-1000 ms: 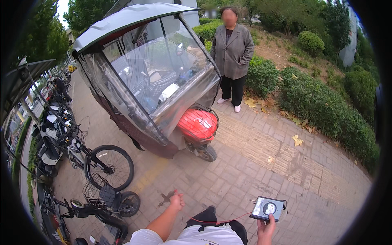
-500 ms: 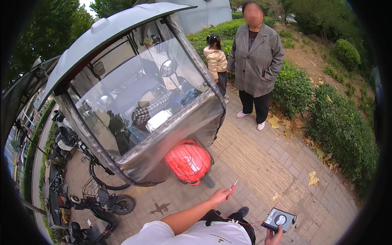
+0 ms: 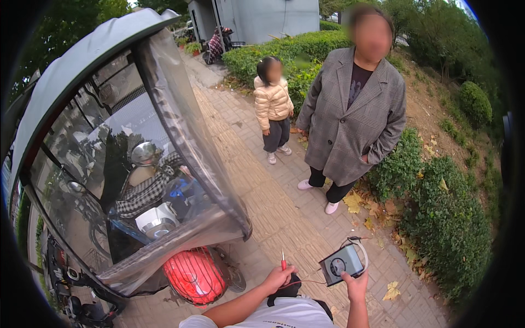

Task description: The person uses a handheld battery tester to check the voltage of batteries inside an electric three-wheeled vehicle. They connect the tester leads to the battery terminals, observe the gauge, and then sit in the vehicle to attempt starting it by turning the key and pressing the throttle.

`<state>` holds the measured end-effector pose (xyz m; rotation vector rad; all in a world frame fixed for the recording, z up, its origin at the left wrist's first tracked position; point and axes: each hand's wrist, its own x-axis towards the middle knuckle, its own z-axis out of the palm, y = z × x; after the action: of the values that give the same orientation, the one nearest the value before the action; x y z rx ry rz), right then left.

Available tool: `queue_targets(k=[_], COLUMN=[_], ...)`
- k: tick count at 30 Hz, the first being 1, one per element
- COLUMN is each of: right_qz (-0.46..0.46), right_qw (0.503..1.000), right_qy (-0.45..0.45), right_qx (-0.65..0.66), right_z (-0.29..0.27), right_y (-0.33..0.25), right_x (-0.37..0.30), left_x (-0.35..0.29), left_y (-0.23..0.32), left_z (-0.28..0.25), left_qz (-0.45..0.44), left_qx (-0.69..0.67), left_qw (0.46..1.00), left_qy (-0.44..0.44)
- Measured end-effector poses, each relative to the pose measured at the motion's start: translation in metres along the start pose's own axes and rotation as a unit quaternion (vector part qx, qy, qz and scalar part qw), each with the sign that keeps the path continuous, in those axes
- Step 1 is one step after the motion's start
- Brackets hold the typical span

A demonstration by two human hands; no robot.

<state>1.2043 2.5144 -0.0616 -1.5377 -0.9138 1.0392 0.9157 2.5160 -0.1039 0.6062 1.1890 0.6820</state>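
My left hand is closed around the red handle of a test probe, its thin metal tip pointing up and away. A red wire runs from beside that hand to a grey box-shaped multimeter with a round dial. My right hand grips the multimeter from its near side, the thumb on its face by the dial. A pale loop of cable and another probe lead show at its far edge. Left of my hands stands a covered vehicle with a red rounded front behind dark wire bars.
The vehicle's clear plastic cover fills the left side; a checked cloth lies inside. Ahead on the paving stand a person in a grey checked jacket and a small person in a cream padded coat. Hedges line the right.
The view has shifted, with the vehicle now farther left and both people nearer. My right hand has raised the multimeter, and my two hands are closer together. The probe now points more upright.
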Motion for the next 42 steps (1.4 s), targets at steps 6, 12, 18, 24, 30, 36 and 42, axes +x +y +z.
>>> queue_targets(k=[6,12,18,24,30,36,42], right_qz=[0.027,0.138,0.215,0.241,0.176,0.233,0.263], right_qw=[0.994,0.945,0.849,0.742,0.690,0.715,0.702], right_qy=[-0.100,-0.288,-0.481,-0.625,-0.695,-0.652,-0.655], right_qx=[-0.034,0.076,0.037,-0.017,-0.100,-0.097,-0.091], right_z=[0.078,0.165,0.280,0.416,0.567,0.683,0.807], right_y=[-0.058,-0.070,-0.126,-0.128,-0.137,-0.163,-0.156], right_x=[0.128,0.292,0.432,0.519,0.569,0.600,0.626], left_x=[0.137,0.228,0.252,0.280,0.325,0.369,0.405], left_y=[0.110,0.192,0.293,0.334,0.398,0.472,0.512], left_z=[0.013,-0.041,-0.076,-0.150,-0.285,-0.387,-0.468], left_qz=[0.203,0.154,0.301,0.238,0.232,0.245,0.193], left_qx=[0.125,0.160,0.190,0.100,0.155,0.204,0.177], left_qw=[0.970,0.975,0.909,0.916,0.919,0.909,0.904], left_qy=[0.039,-0.021,0.217,0.306,0.279,0.269,0.337])
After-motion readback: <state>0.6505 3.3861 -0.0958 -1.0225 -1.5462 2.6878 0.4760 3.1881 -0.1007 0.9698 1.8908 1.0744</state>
